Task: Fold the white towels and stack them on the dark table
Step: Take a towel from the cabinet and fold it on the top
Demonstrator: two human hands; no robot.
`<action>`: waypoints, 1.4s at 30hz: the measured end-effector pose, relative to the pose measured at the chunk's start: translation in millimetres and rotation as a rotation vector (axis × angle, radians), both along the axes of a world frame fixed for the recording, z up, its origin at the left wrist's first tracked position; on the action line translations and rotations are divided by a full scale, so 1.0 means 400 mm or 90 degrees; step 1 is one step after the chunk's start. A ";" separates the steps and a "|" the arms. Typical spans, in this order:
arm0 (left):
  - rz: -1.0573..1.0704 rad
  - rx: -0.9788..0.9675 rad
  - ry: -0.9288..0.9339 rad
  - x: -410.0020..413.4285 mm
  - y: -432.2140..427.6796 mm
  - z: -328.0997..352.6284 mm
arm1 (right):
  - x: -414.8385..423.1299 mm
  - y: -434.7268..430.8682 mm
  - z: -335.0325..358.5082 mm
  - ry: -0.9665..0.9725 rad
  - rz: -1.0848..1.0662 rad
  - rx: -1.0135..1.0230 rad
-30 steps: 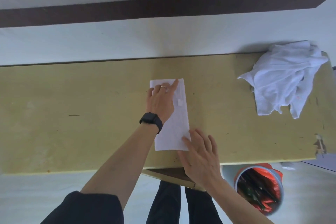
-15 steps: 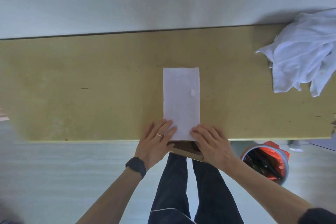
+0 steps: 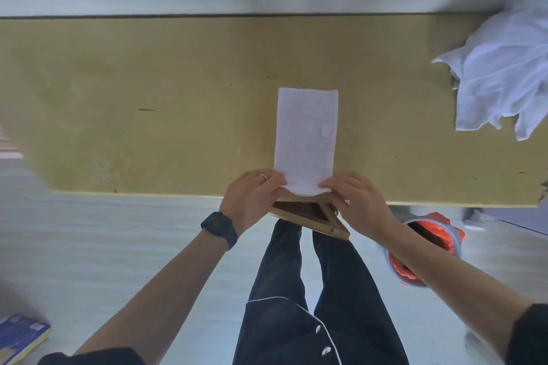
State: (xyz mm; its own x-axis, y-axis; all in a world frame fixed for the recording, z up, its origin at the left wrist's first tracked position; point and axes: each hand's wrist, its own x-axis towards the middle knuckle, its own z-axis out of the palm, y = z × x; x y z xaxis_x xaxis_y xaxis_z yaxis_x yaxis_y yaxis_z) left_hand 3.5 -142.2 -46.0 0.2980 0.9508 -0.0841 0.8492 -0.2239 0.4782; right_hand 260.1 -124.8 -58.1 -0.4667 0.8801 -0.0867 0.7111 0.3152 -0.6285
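Since the earlier views, both hands are coming off the top of the cloth and gathering at its near end, and the camera is tipping further down. The left hand (image 3: pixel 252 198), wearing a ring and a black wristwatch (image 3: pixel 219 229), is pinching the near left corner of the narrow white folded towel strip (image 3: pixel 305 139); the right hand (image 3: pixel 358 201) is pinching the near right corner. Each grip is clenched on the cloth, which is curling up slightly at that end. The strip is lying flat and lengthwise on the yellowish wooden tabletop (image 3: pixel 148 98), its near end at the front edge, a small tag showing near its right side.

Judged step: the near end is about to be carried over toward the far end to halve the strip. To do this well, both corners should be lifting together and level, the side edges staying aligned, the near end landing square on the far end, and the crease being pressed flat afterwards.

Count: one strip in hand; one crumpled heap of white towels (image 3: pixel 501 71) well apart at the far right of the tabletop, the number of cloths within it not being tellable; two hands. No dark table is showing, nor any finished stack. A red-lined round bin (image 3: pixel 427 246) is standing on the floor below the right forearm.
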 end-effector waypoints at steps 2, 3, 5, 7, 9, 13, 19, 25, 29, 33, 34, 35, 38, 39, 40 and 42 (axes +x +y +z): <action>0.109 -0.144 -0.020 0.003 0.057 0.051 | -0.019 0.036 0.043 0.002 -0.103 -0.121; 0.142 -0.203 -0.043 0.001 0.090 0.068 | -0.026 0.059 0.059 0.016 -0.163 -0.166; 0.209 -0.265 -0.140 -0.001 0.165 0.093 | -0.041 0.115 0.080 0.075 -0.286 -0.244; 0.278 -0.266 -0.214 0.005 0.240 0.097 | -0.056 0.179 0.081 0.137 -0.374 -0.277; 0.320 -0.264 -0.234 0.014 0.307 0.087 | -0.074 0.241 0.074 0.161 -0.425 -0.284; 0.374 -0.262 -0.233 0.022 0.388 0.037 | -0.104 0.329 0.042 0.167 -0.504 -0.316; 0.406 -0.259 -0.192 0.041 0.418 -0.004 | -0.127 0.355 0.015 0.130 -0.542 -0.320; 0.345 -0.239 -0.102 0.038 0.432 -0.021 | -0.138 0.358 0.018 0.097 -0.563 -0.315; 0.307 -0.243 -0.046 0.038 0.456 -0.016 | -0.142 0.373 0.025 0.059 -0.561 -0.324; 0.294 -0.224 -0.012 0.038 0.454 -0.017 | -0.142 0.380 0.027 0.011 -0.548 -0.320; 0.289 -0.207 -0.008 0.038 0.450 -0.018 | -0.141 0.382 0.027 -0.001 -0.546 -0.320; 0.281 -0.190 -0.003 0.039 0.446 -0.020 | -0.142 0.384 0.028 -0.013 -0.545 -0.319; 0.241 -0.146 0.039 0.046 0.437 -0.022 | -0.144 0.389 0.021 -0.037 -0.546 -0.280; 0.222 -0.135 0.062 0.047 0.434 -0.021 | -0.145 0.388 0.018 -0.052 -0.536 -0.261; 0.202 -0.133 0.089 0.046 0.430 -0.020 | -0.146 0.387 0.017 -0.065 -0.522 -0.245; 0.174 -0.149 0.131 0.044 0.412 -0.014 | -0.145 0.387 0.017 -0.091 -0.480 -0.227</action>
State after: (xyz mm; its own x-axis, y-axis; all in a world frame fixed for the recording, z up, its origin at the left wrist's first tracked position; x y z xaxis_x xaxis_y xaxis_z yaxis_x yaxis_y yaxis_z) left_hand 21.1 22.6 -51.6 -0.0078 0.9406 -0.3396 0.9456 0.1174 0.3035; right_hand 202.3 29.9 -51.4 0.2710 0.8602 -0.4319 0.7312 -0.4758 -0.4889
